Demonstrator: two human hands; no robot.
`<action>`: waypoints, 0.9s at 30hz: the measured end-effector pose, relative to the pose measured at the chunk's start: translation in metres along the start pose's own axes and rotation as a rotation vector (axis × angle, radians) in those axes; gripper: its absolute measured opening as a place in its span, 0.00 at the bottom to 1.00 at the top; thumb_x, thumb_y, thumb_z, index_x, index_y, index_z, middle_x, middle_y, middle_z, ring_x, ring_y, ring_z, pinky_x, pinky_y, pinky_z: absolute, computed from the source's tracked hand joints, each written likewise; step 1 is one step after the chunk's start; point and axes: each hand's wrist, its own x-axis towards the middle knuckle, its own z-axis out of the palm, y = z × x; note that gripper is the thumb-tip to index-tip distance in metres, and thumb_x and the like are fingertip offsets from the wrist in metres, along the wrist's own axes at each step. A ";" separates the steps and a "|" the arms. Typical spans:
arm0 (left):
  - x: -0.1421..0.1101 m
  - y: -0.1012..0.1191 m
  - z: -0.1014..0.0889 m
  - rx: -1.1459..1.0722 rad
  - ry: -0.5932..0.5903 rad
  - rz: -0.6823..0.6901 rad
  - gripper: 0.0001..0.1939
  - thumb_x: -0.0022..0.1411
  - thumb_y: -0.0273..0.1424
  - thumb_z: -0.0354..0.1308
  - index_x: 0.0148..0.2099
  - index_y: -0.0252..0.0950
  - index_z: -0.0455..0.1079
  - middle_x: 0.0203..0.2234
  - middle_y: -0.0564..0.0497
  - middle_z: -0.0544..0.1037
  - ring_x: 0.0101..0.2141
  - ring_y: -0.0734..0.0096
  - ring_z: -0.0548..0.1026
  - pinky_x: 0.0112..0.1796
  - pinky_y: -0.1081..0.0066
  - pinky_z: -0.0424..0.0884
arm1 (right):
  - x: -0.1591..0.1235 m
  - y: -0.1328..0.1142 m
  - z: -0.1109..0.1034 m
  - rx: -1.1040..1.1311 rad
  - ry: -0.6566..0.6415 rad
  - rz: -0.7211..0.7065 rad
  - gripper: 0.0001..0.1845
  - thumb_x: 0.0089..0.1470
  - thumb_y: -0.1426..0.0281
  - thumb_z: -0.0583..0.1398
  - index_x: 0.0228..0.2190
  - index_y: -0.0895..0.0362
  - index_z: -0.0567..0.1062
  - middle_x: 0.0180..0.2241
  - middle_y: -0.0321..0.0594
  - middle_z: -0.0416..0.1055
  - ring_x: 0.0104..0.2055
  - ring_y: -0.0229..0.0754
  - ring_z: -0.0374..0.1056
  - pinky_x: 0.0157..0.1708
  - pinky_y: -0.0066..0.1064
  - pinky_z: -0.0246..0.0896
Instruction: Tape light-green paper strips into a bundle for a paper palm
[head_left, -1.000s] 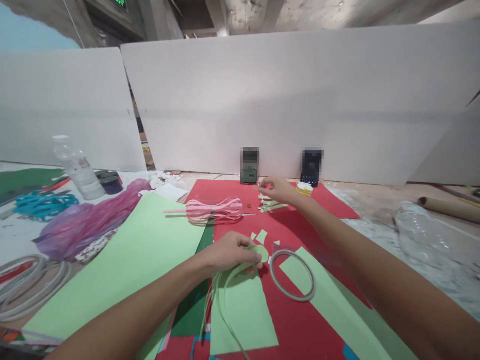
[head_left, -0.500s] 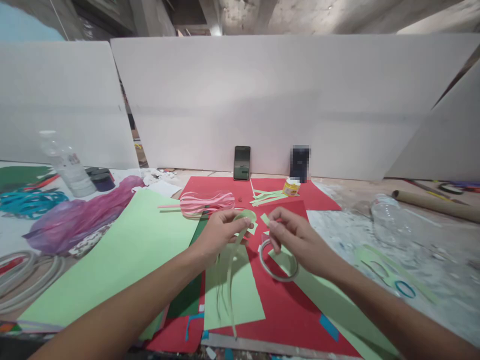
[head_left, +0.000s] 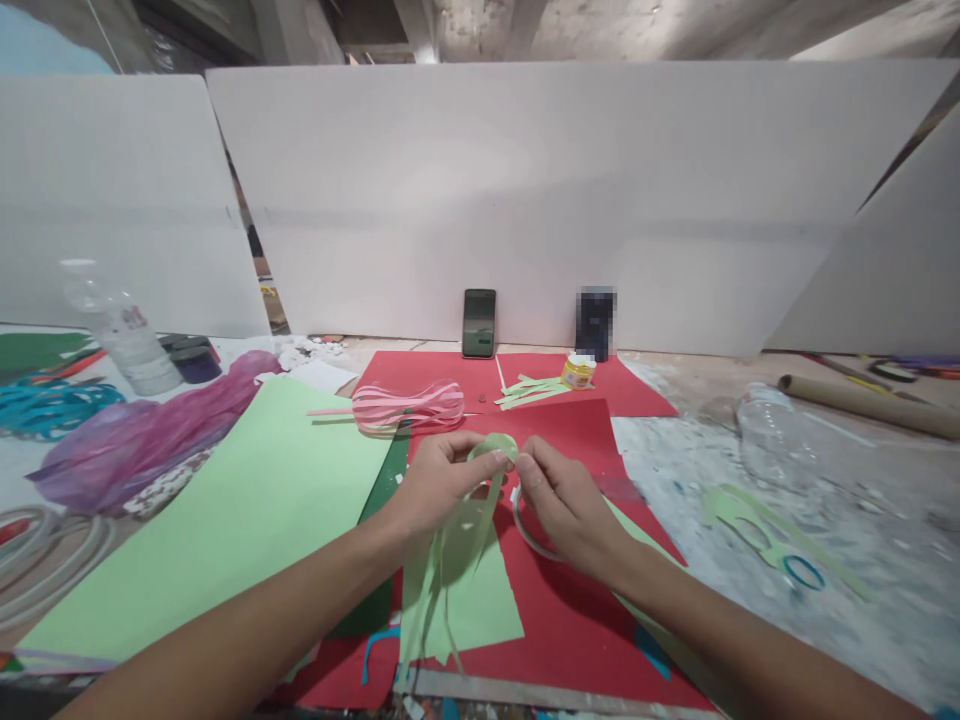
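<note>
My left hand (head_left: 442, 485) is closed on a light green paper disc (head_left: 501, 445), pinching it between thumb and fingers. Thin green paper strips (head_left: 429, 600) dangle below that hand. My right hand (head_left: 559, 500) is closed in a pinch at the disc's right edge; the small green paper strip it held is now mostly hidden behind the fingertips. Under the right hand lies a pale ring (head_left: 527, 535), partly covered by it. Below the hands a light green paper sheet (head_left: 491, 600) rests on red paper (head_left: 559, 620).
Behind the hands are a pink striped bundle (head_left: 409, 405), loose green strips (head_left: 536, 392) and a yellow jar (head_left: 579, 371). A phone (head_left: 479, 323) leans on the white board (head_left: 525, 180). Large green paper (head_left: 247, 500) is at left, a clear bottle (head_left: 780, 440) and green-handled scissors (head_left: 757, 530) at right.
My right hand has moved left with the small green strip, and its fingertips now meet the disc. The hanging strips have swung, and the view has shifted slightly.
</note>
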 end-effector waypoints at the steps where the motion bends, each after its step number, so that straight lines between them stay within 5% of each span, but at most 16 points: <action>1: -0.001 0.000 0.000 0.001 -0.004 -0.008 0.13 0.54 0.39 0.63 0.30 0.32 0.72 0.20 0.55 0.68 0.22 0.79 0.64 0.24 0.77 0.61 | 0.000 0.000 0.000 -0.032 0.010 -0.021 0.18 0.64 0.60 0.46 0.24 0.54 0.55 0.19 0.30 0.54 0.22 0.34 0.50 0.22 0.27 0.44; 11: -0.004 -0.002 0.003 0.089 0.069 0.004 0.14 0.54 0.39 0.62 0.28 0.32 0.72 0.18 0.55 0.68 0.21 0.79 0.63 0.24 0.77 0.58 | -0.002 0.001 0.001 -0.083 0.093 -0.164 0.16 0.62 0.65 0.50 0.23 0.56 0.61 0.19 0.30 0.56 0.21 0.33 0.52 0.23 0.26 0.47; 27: -0.011 0.004 0.010 -0.034 0.047 -0.033 0.13 0.52 0.40 0.63 0.28 0.33 0.74 0.18 0.55 0.66 0.21 0.78 0.62 0.22 0.77 0.61 | -0.003 -0.004 0.002 -0.022 0.110 -0.061 0.17 0.61 0.63 0.49 0.24 0.56 0.65 0.20 0.33 0.60 0.24 0.36 0.57 0.26 0.28 0.51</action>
